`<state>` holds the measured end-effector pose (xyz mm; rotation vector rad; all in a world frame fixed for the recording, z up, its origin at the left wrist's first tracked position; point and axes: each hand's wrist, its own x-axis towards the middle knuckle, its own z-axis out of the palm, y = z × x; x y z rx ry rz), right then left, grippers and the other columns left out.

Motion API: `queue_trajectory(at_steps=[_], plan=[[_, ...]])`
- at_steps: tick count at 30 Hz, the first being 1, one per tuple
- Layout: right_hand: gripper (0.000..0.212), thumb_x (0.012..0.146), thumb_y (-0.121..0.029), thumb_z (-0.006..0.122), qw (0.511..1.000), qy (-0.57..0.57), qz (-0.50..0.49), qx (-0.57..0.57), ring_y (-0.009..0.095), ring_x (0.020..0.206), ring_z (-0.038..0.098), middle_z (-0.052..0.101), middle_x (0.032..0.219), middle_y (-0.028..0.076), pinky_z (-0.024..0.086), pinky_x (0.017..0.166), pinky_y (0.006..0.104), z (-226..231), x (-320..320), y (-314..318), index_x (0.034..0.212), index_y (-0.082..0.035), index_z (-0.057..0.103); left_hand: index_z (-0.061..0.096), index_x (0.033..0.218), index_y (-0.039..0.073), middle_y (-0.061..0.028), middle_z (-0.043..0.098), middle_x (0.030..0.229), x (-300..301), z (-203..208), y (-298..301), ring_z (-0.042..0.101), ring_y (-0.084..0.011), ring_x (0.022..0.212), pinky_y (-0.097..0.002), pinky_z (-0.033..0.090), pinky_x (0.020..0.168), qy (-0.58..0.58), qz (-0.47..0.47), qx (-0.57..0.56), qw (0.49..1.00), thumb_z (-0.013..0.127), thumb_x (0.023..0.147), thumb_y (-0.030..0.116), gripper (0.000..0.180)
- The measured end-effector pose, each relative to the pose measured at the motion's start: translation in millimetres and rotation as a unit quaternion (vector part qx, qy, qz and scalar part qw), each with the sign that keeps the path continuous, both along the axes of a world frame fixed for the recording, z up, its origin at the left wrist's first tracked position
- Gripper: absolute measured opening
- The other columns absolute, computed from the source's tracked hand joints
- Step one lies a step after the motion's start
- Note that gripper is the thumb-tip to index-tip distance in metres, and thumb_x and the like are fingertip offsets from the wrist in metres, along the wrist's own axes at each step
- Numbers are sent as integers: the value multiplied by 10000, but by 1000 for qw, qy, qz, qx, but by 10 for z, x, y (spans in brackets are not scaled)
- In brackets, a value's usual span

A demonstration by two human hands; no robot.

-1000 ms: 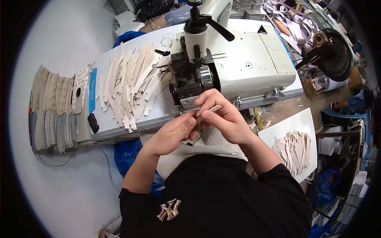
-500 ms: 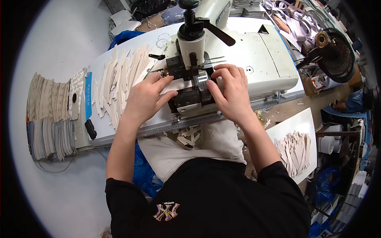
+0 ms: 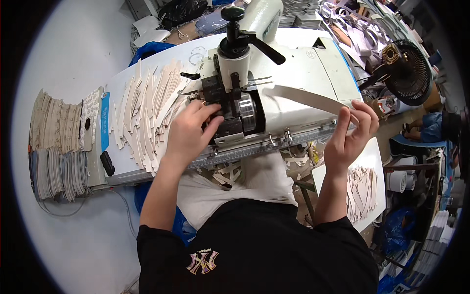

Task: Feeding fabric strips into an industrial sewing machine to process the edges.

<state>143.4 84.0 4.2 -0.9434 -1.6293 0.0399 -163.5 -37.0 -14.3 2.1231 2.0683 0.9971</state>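
My right hand (image 3: 351, 132) pinches one end of a long pale strip (image 3: 308, 98) between thumb and fingers. The strip reaches leftward over the white top of a machine (image 3: 306, 63), its far end blurred. By the machine's black block (image 3: 229, 126), my left hand (image 3: 192, 131) has thumb and forefinger apart, with nothing seen between them. A ridged metal roller (image 3: 247, 111) sits just right of that block, under a white column with a black knob (image 3: 232, 13) and lever. Behind my left hand lies a loose pile of pale strips (image 3: 149, 105) on the table.
A metal ruler edge (image 3: 254, 149) runs along the table front. To the lower right, a white board (image 3: 364, 154) bears another heap of strips (image 3: 361, 193). A black fan (image 3: 413, 71) stands at the right. Stacked sheet bundles (image 3: 58, 147) are at the left.
My right hand has moved from the roller out to the right, drawing the strip clear of the machine. My left hand stays by the block, and the strip is gone from under its fingers.
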Motion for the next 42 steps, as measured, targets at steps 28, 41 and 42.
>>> queue_trajectory(at_steps=[28,41,42], plan=[[360,1133,-232,502,771,315,381,-401,151,1115,585,583,1517,153,477,878,304,366,-205,96,1348,23,636,762,1045,-43,-54,765,857,700,-110,-768,714,-124,797,-267,569,728,-496,-18,-234,836,722,1043,114,162],[607,979,-258,664,896,-360,-67,-250,405,1442,500,580,1527,210,343,1240,479,-564,-482,1661,1545,-76,542,750,1186,41,-174,731,1102,-635,-936,-193,711,-380,1038,-464,579,899,54,224,-116,966,775,956,212,288],[584,981,-249,662,903,-354,-71,-231,404,1439,498,572,1539,200,340,1235,494,-511,-504,1576,1523,-61,556,744,1218,49,-175,719,1112,-628,-954,-161,705,-383,1069,-469,579,926,72,227,-100,966,787,947,214,320]])
